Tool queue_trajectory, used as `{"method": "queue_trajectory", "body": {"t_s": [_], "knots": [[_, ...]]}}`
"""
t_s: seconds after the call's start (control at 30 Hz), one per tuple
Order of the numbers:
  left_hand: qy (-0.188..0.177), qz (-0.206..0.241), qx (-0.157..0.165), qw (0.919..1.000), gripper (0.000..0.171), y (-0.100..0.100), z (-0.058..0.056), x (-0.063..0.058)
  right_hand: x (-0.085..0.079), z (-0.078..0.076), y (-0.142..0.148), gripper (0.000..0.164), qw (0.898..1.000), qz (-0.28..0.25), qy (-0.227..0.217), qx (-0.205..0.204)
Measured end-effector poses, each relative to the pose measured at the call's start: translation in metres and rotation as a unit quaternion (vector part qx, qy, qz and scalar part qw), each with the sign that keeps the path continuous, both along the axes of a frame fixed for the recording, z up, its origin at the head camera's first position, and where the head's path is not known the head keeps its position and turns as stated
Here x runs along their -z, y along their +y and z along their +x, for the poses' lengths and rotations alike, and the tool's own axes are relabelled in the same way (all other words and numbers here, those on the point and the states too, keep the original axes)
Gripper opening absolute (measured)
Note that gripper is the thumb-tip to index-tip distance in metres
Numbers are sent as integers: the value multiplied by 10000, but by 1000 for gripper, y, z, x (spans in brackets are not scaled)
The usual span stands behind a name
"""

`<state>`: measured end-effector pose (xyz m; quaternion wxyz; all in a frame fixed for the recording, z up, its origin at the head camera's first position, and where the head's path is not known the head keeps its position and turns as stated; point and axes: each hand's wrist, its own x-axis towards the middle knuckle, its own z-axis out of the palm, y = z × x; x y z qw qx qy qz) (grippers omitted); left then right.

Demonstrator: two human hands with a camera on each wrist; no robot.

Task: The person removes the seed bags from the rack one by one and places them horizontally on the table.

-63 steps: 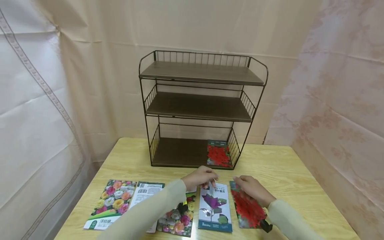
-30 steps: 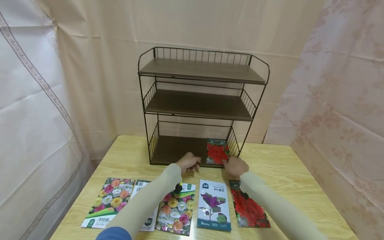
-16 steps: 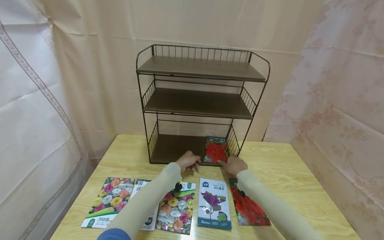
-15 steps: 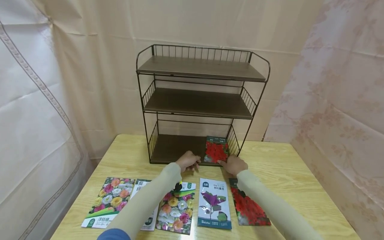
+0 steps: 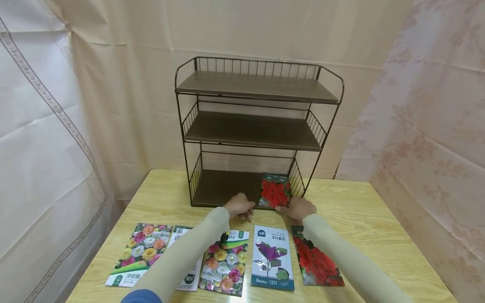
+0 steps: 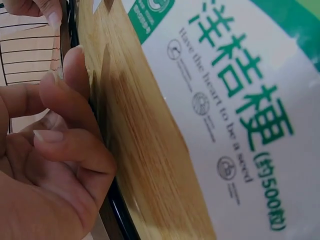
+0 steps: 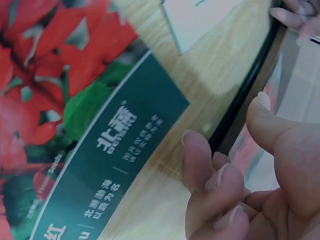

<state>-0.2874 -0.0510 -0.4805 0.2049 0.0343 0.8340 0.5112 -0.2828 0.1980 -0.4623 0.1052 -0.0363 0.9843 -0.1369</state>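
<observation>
On the bottom tier of a dark metal-framed shelf [image 5: 227, 185] lies a red-flower seed packet [image 5: 274, 192], at the right end and slightly slanted. My right hand [image 5: 299, 208] is at the packet's near right corner. In the right wrist view its thumb [image 6: 52, 17] [image 7: 267, 117] reaches over the shelf lip beside the packet, while the other fingers bend loosely below the lip, well apart from the thumb. My left hand [image 5: 240, 206] rests at the front edge of the same tier, left of the packet, fingers loosely curled around nothing.
A row of seed packets lies on the wooden table [image 5: 363, 235]: a mixed-flower packet [image 5: 142, 248], a white packet [image 5: 189, 280] partly under my left sleeve, another mixed-flower packet [image 5: 225, 267], a purple-leaf packet [image 5: 270, 259] and a red-flower packet [image 5: 316, 263] partly under my right forearm.
Both hands have moved forward from above the table packets to the bottom tier's front edge. Over the last second the packet on the tier has turned slightly, with the right hand staying beside it.
</observation>
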Motion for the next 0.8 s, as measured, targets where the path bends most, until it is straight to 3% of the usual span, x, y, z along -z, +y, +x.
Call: {"method": "queue_trajectory", "body": {"t_s": [0.4, 0.67, 0.8], "knots": [[-18, 48, 72, 10000, 42, -2, 3, -3, 10, -3, -4, 61, 9962, -782, 110, 371], [-177, 126, 150, 9997, 41, -4, 2, -1, 7, -3, 0, 53, 9969, -765, 6, 199], [-260, 237, 261, 9990, 38, -3, 3, 2, 9, 0, 0, 55, 9936, -1114, -158, 105]]}}
